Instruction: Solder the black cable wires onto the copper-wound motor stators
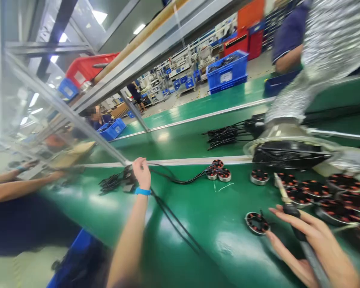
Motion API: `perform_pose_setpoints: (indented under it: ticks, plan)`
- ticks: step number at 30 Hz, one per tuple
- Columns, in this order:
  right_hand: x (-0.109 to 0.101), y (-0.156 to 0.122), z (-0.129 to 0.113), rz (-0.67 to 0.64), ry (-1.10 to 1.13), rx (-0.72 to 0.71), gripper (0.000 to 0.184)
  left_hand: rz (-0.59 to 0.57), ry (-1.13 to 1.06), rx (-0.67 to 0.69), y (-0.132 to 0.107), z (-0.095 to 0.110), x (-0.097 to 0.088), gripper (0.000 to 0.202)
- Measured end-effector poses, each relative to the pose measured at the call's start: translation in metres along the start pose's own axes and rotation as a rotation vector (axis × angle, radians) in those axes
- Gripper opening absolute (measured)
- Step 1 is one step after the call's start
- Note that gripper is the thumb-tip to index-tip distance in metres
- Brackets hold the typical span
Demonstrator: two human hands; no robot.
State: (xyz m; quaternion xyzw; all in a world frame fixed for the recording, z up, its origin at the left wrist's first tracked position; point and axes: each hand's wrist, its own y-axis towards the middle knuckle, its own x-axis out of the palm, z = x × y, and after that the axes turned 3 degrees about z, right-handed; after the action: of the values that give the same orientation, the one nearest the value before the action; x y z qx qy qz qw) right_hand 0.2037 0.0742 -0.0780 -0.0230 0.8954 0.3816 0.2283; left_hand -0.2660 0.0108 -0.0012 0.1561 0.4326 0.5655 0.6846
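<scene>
My left hand [142, 173], with a blue wristband, has its fingers curled beside a dark block [128, 178] and bundled black cables [111, 183]. What those fingers hold is hidden. Black leads [183, 182] run from near it to a small group of round motor stators [224, 174] with copper windings. My right hand [315, 240] is closed round a soldering iron [291, 210], its tip pointing up and away at the stators behind. By the right thumb lies a single stator [257, 223], slightly tilted; whether the thumb touches it I cannot tell.
Several more stators [342, 210] cluster on the green bench [198, 228] at right, under a foil extraction duct [291, 100] with a black fan [291, 156]. A cable bundle [228, 134] lies behind the white rail. At left, a co-worker's arms [27, 184] reach over the bench.
</scene>
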Motion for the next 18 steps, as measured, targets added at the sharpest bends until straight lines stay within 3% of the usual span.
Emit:
perform_pose_setpoints:
  ticks: [4,7,10,12,14,18]
  plan:
    - [-0.008,0.001,0.0,-0.019,0.015,-0.071,0.056,-0.393,-0.134,0.228,0.012,0.061,0.099,0.028]
    - [-0.01,-0.003,0.005,-0.01,0.002,-0.084,0.054,-0.679,-0.108,0.433,0.016,0.11,0.177,0.07]
    - [-0.012,-0.005,0.008,-0.022,-0.012,-0.129,0.048,-0.904,0.045,0.713,0.012,0.152,0.243,0.111]
    - [-0.013,-0.005,0.008,-0.026,-0.02,-0.148,0.045,-1.005,0.179,0.782,0.009,0.172,0.275,0.125]
    - [-0.015,-0.004,0.007,-0.017,-0.025,-0.161,0.042,-1.09,0.298,0.744,0.011,0.184,0.296,0.127]
    - [-0.016,-0.001,0.005,-0.027,-0.02,-0.162,0.04,-1.152,0.405,0.626,0.021,0.189,0.312,0.108]
